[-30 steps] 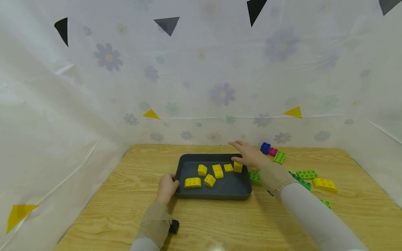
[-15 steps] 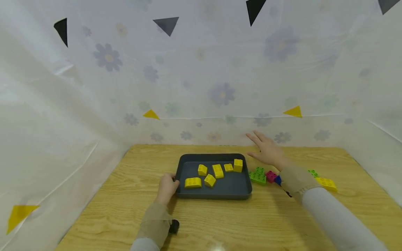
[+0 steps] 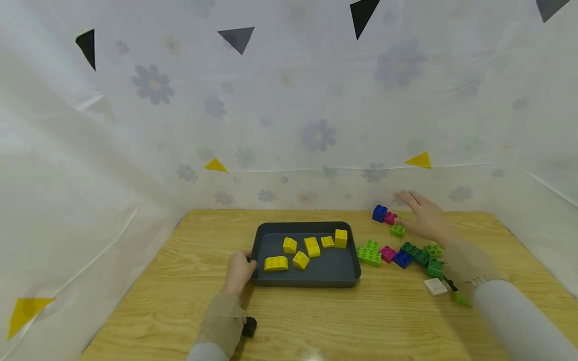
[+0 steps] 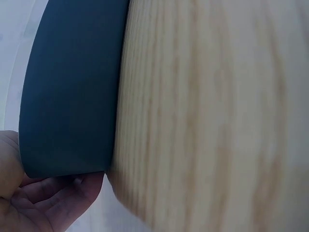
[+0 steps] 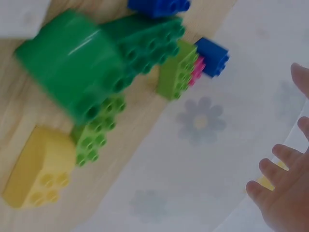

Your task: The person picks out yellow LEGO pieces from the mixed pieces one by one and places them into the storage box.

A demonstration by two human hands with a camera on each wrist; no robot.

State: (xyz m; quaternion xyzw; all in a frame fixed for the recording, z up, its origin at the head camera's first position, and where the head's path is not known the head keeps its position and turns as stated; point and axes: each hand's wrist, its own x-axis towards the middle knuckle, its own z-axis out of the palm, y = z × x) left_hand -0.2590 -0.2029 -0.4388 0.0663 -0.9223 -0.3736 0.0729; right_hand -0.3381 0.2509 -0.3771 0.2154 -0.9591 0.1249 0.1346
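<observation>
So far five yellow bricks [image 3: 311, 246] lie in the tray [image 3: 271, 277], gripped by the left hand [image 3: 238, 271]; one yellow brick [image 5: 36, 166] remains outside, the right hand [image 3: 426, 220] spread, empty.

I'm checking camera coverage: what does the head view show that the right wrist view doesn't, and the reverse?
Only the head view shows the dark tray with six yellow bricks in it, the left hand gripping the tray's near left corner, and a white brick. Only the right wrist view shows a yellow brick lying on the table beside the green ones. Both show the right hand open and holding nothing, the blue brick by the floral sheet, and the green bricks.
</observation>
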